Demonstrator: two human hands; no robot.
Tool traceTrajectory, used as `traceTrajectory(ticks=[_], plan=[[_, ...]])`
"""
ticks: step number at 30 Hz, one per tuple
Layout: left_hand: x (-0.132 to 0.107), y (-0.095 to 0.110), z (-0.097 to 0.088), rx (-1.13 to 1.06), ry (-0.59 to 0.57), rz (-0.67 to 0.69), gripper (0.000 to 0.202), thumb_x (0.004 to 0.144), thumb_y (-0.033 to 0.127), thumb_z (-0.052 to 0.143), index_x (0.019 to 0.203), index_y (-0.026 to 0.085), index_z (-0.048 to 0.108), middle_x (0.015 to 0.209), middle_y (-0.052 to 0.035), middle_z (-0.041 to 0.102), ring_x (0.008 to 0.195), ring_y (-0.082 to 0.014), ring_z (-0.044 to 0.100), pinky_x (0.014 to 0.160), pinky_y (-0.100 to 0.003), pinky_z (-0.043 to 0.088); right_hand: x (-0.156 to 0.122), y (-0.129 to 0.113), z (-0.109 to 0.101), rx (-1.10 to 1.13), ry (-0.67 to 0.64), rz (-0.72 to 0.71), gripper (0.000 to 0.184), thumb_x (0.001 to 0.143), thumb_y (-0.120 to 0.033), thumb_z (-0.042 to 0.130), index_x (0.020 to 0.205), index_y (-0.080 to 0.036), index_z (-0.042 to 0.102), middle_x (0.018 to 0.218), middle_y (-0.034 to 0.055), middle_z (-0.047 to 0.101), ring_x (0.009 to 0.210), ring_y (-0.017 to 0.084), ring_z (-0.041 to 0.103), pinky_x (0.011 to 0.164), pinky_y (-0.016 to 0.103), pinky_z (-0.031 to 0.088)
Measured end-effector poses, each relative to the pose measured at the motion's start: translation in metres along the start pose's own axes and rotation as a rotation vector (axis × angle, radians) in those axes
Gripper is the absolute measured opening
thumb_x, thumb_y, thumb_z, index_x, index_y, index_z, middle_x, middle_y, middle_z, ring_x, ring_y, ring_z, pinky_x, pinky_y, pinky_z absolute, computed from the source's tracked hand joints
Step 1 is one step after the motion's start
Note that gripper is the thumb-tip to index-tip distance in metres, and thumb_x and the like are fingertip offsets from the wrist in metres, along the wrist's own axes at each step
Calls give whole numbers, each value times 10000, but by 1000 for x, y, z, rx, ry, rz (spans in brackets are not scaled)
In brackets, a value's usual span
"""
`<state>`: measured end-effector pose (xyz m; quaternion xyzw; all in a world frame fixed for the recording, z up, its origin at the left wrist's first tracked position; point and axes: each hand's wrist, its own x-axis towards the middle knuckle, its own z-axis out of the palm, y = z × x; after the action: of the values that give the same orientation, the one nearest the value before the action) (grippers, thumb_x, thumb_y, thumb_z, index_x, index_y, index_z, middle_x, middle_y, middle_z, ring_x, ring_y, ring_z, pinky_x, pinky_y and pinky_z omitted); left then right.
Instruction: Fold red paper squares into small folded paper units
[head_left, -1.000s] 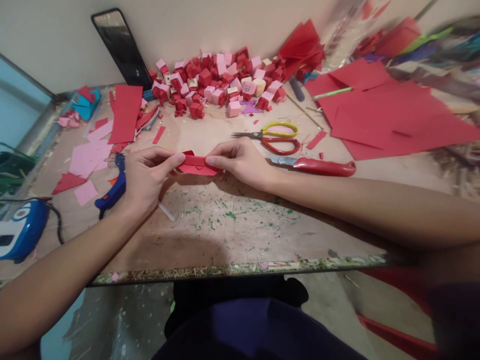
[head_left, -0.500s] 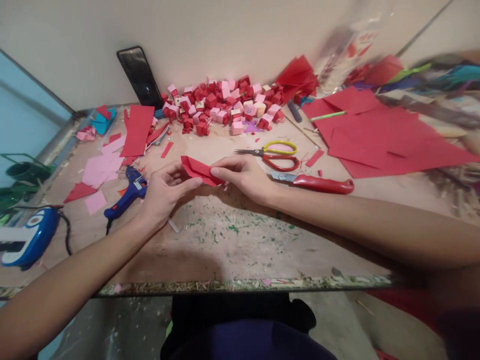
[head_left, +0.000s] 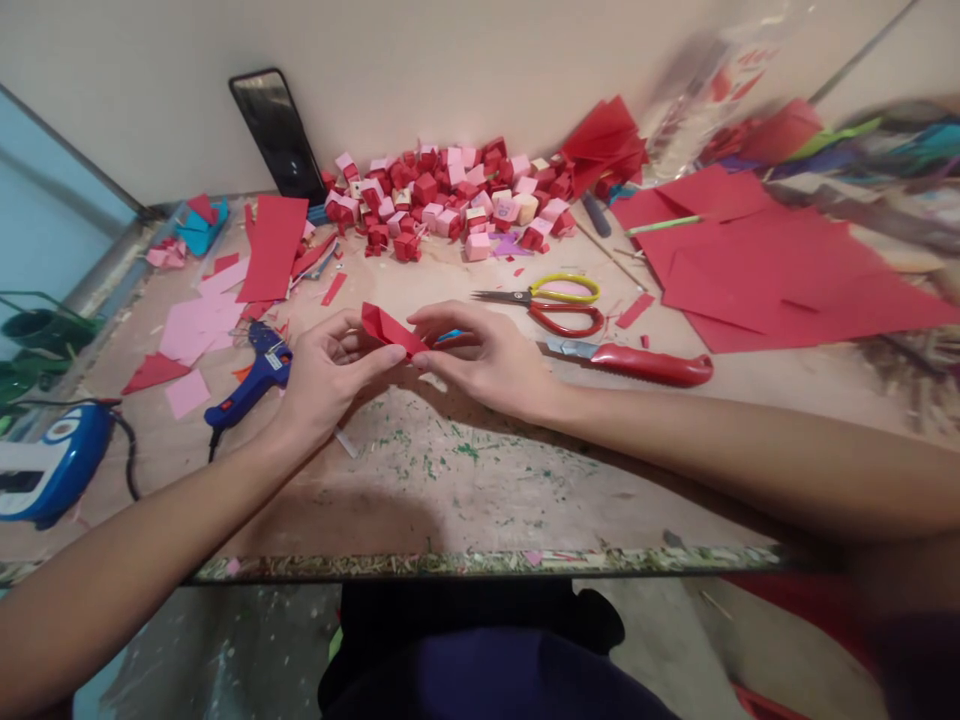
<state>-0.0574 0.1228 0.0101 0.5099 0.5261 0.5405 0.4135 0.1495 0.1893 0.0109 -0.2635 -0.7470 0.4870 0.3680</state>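
A small folded piece of red paper (head_left: 390, 330) is held above the table between my two hands. My left hand (head_left: 324, 368) pinches its left part, with the thumb along the near side. At its right end, my right hand (head_left: 487, 358) grips the paper between thumb and fingers. Part of the paper is hidden behind my fingers. Beyond my right hand lie scissors (head_left: 551, 300) with one yellow and one red handle loop. A red-handled knife (head_left: 645, 364) rests to the right of that hand. Left of my left hand lies a blue glue gun (head_left: 255, 385).
Many small red and pink paper cubes (head_left: 450, 205) are heaped along the wall. A black phone (head_left: 276, 130) leans behind them. Large red paper sheets (head_left: 795, 270) cover the right side. Pink paper pieces (head_left: 196, 325) lie left, near a blue-and-white device (head_left: 64, 465).
My right hand has shifted its fingers on the red paper, and the paper's right end now folds up more narrowly. The view has moved slightly.
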Motion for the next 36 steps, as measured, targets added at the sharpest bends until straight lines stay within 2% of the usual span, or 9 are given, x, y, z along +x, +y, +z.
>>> traceTrajectory(ticks=[3, 9, 16, 21, 25, 30, 36], plan=[[-1, 3, 2, 17, -9, 16, 357, 766, 439, 954, 943, 197, 760, 954, -73, 841, 843, -226, 811, 776, -340, 674, 3, 0, -2, -8, -21, 39, 292, 932, -306, 796, 1190, -168, 792, 1163, 93, 820, 1016, 216, 769, 915, 366, 621], [-3, 6, 4, 60, -1, 55, 301, 750, 382, 971, 936, 199, 822, 925, -55, 846, 827, -209, 806, 815, -329, 673, 3, -1, -1, 28, -71, 51, 382, 911, -310, 817, 1271, -184, 797, 1223, 92, 821, 999, 217, 776, 895, 366, 627], [-8, 7, 5, 31, -2, -4, 285, 834, 404, 916, 1044, 215, 874, 1100, -91, 864, 932, -248, 824, 824, -358, 695, 4, 5, -2, 77, -27, 86, 300, 920, -248, 719, 1186, -187, 842, 1166, 91, 843, 1044, 242, 769, 957, 413, 624], [-9, 7, 5, 56, 4, 7, 255, 866, 417, 887, 1030, 222, 888, 1015, -76, 869, 829, -231, 811, 780, -358, 694, 6, 7, -3, 161, 15, 166, 277, 886, -192, 691, 1116, -180, 844, 1024, 64, 848, 915, 220, 773, 869, 377, 641], [-8, 11, 6, 137, 24, 28, 213, 861, 422, 893, 951, 229, 896, 914, -57, 865, 750, -222, 794, 730, -349, 689, 7, 5, -3, 170, 11, 193, 187, 896, -244, 739, 1045, -191, 840, 1022, 61, 844, 892, 211, 768, 823, 353, 647], [-8, 12, 7, 181, 55, 56, 169, 848, 388, 902, 909, 232, 886, 892, -45, 860, 728, -213, 789, 674, -323, 679, 7, 6, -4, 142, 11, 174, 136, 902, -274, 764, 975, -181, 832, 972, 59, 832, 858, 201, 747, 808, 348, 636], [-7, 5, 6, 156, 112, 94, 215, 787, 398, 942, 841, 220, 833, 829, -30, 824, 688, -188, 763, 638, -295, 653, 8, 12, -4, 104, 39, 156, 150, 890, -286, 765, 953, -167, 831, 959, 60, 829, 850, 201, 738, 805, 349, 622]])
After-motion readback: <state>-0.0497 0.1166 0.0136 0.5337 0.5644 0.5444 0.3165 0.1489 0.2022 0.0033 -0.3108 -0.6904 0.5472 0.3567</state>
